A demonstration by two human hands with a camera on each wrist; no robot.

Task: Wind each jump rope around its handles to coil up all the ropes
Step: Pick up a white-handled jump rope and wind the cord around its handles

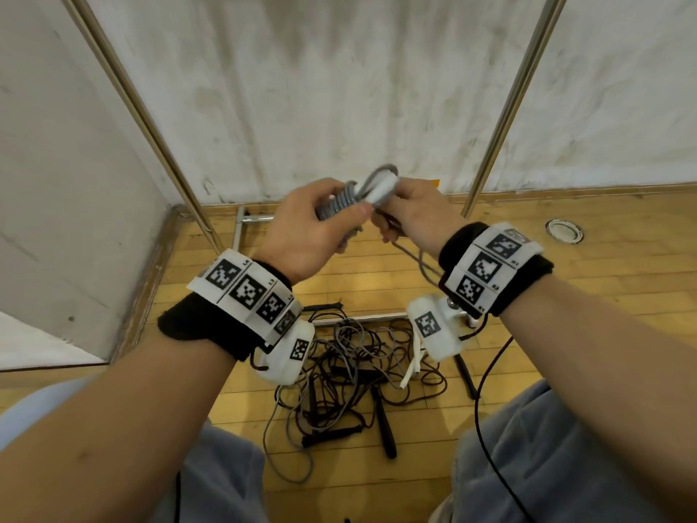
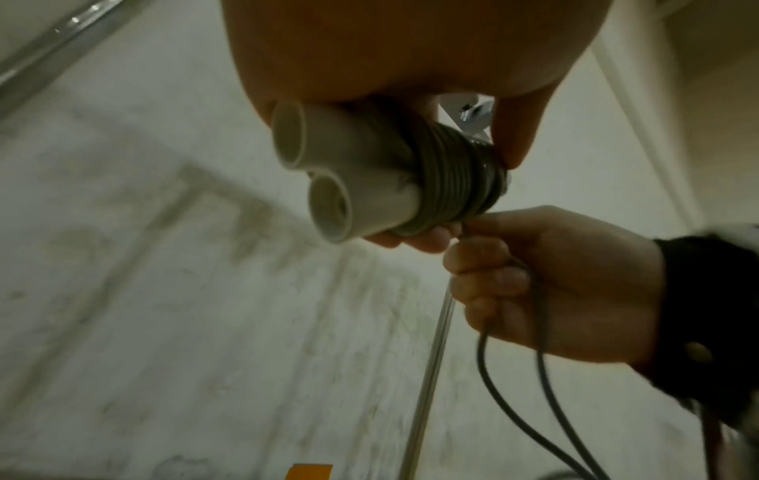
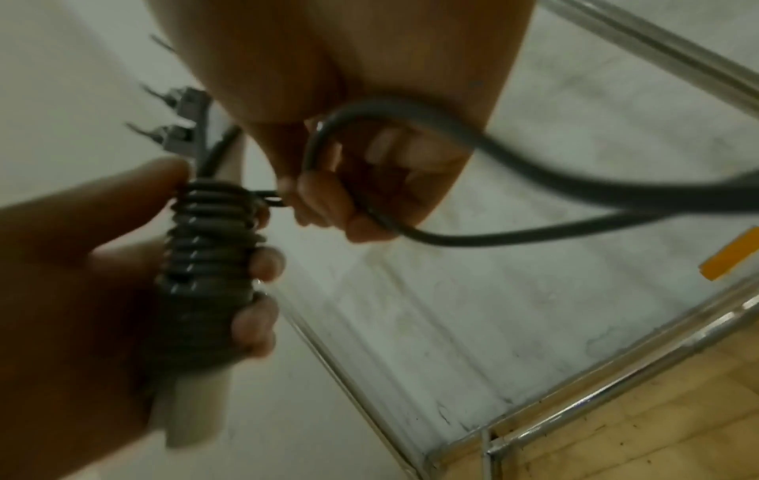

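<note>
The left hand [image 1: 307, 235] is raised in front of the chest, its fingers and thumb curled round the 2 white handles [image 2: 328, 169] of a grey jump rope [image 3: 205, 246], which lie side by side with close turns of the rope coiled around them. In the left wrist view the 2 open handle ends stick out past the coil. The right hand [image 1: 416, 217] is just beside the left, its fingers closed on the loose part of the same rope right next to the coil; from that grip the slack [image 2: 513, 389] hangs down as a loop of 2 strands past the right wrist. Both hands are held well above the wooden floor [image 1: 565, 288]. Below them, between the person's knees, a tangled pile of dark ropes [image 1: 358, 375] with black handles [image 1: 384, 420] lies on the floor, still uncoiled. Slanting metal poles [image 1: 516, 96] stand against a stained white wall [image 1: 320, 88] behind the hands.
</note>
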